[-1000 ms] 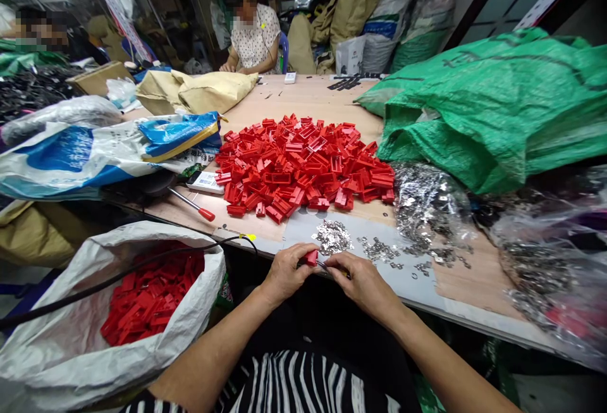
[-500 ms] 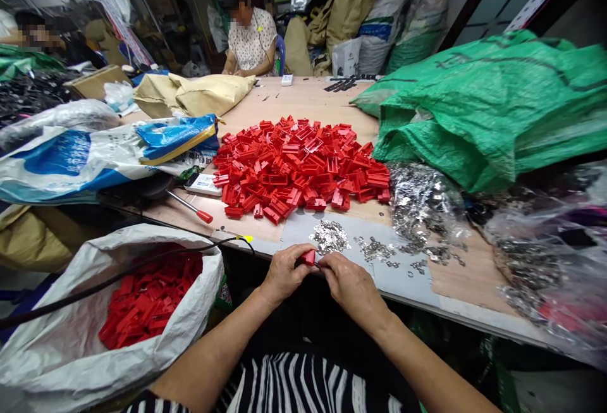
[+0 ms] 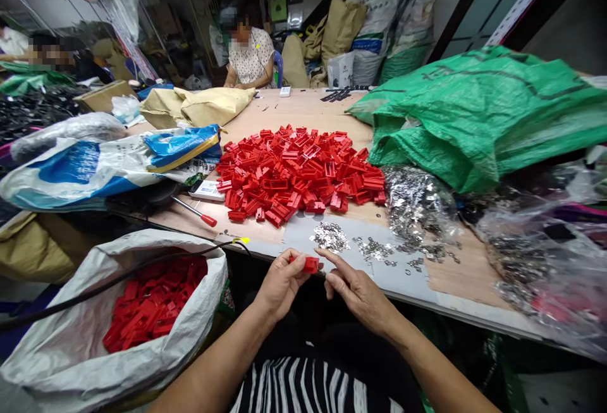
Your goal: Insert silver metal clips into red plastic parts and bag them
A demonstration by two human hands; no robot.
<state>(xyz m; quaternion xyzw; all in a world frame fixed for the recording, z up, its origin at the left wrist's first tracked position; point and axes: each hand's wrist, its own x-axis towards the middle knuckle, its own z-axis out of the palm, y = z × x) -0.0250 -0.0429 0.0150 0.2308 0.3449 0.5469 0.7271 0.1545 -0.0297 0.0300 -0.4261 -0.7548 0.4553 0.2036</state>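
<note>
My left hand (image 3: 281,281) pinches a red plastic housing (image 3: 310,265) between thumb and fingers, above the table's front edge. At the housing's right end a small metallic bit shows, too small to make out. Just right of it is my right hand (image 3: 351,288), its index finger stretched out and its thumb apart, with nothing visible in the fingers. Beyond my hands lies a little heap of small silvery metal plates (image 3: 331,236) on a grey sheet (image 3: 296,234). Behind that rises a large pile of similar red housings (image 3: 303,172).
To my left, an open white sack (image 3: 50,324) holds more red pieces, with a black cable (image 3: 118,274) across it. A red-handled tool (image 3: 202,217) lies on the table. Clear bags of metal parts (image 3: 420,201) and a green sack (image 3: 474,116) stand right. Across sits a person (image 3: 251,59).
My right hand has drawn back from the housing and its fingers have spread. My left hand still holds the housing, now turned more sideways. The view has shifted slightly.
</note>
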